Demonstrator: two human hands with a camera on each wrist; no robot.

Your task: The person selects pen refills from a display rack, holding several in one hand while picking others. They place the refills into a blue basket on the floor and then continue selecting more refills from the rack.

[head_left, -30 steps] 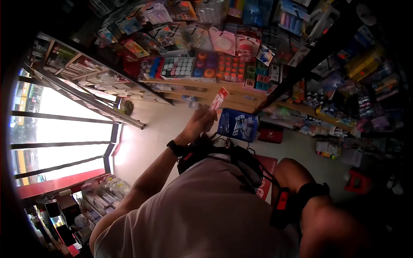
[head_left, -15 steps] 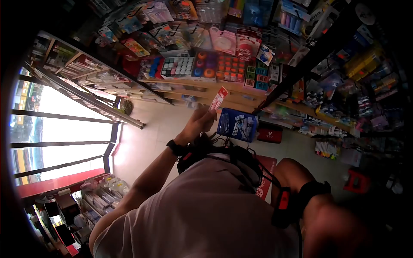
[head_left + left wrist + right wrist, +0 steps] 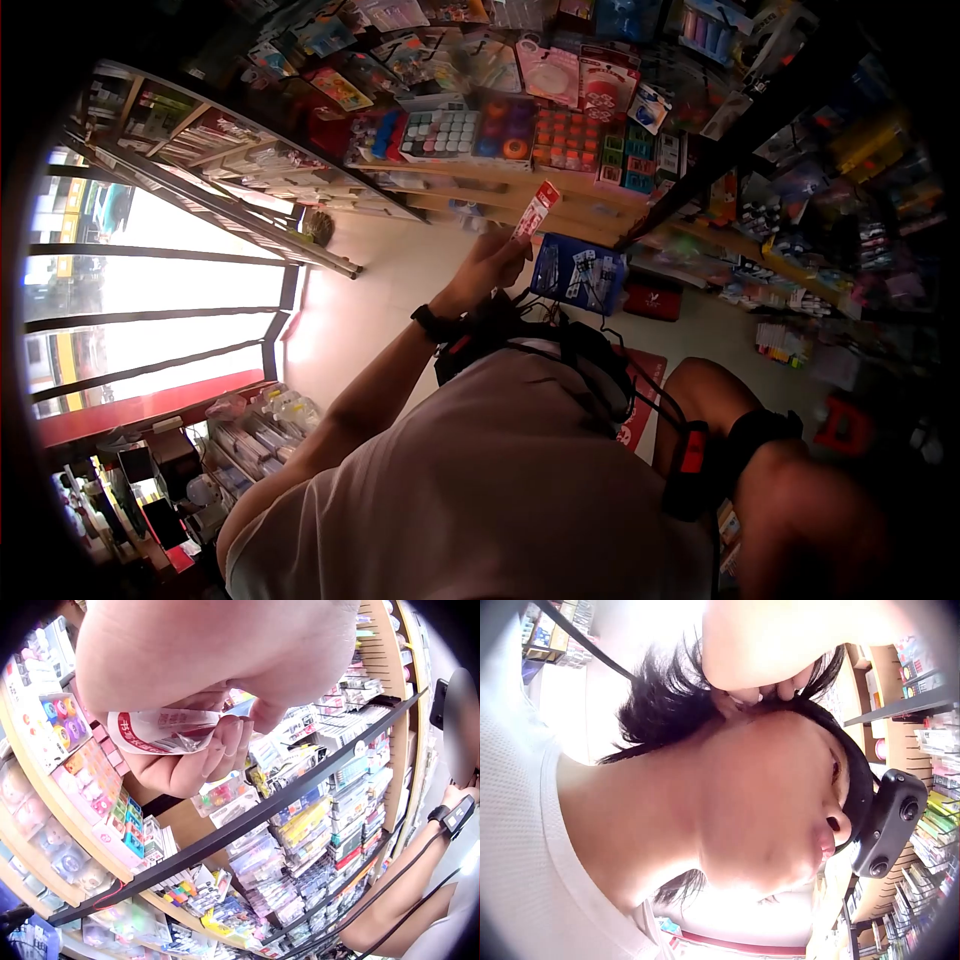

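Note:
My left hand (image 3: 485,272) pinches a slim red-and-white printed packet (image 3: 538,210) between thumb and fingers, its far end pointing up toward the shelves. Close up in the left wrist view, the packet (image 3: 161,731) looks like a shiny clear-and-white wrapper with red print, and the fingers (image 3: 214,761) curl around one end. What lies inside it is hidden. My right hand (image 3: 780,645) is raised to the side of the head, its fingertips in the hair near the ear and a black head strap (image 3: 847,739). In the head view that hand is dark and blurred at lower right.
A blue basket (image 3: 548,285) with packaged items stands beyond the left hand. Ahead are shelves (image 3: 590,190) with boxed small goods and hanging packs. A dark post (image 3: 720,140) slants across them. A red stool (image 3: 842,425) stands at right, a bright window (image 3: 170,270) at left.
The head view has swung slightly, so shelves, basket and both arms appear farther right, the shelves and basket also higher. The left hand keeps its hold on the packet; the right hand stays raised.

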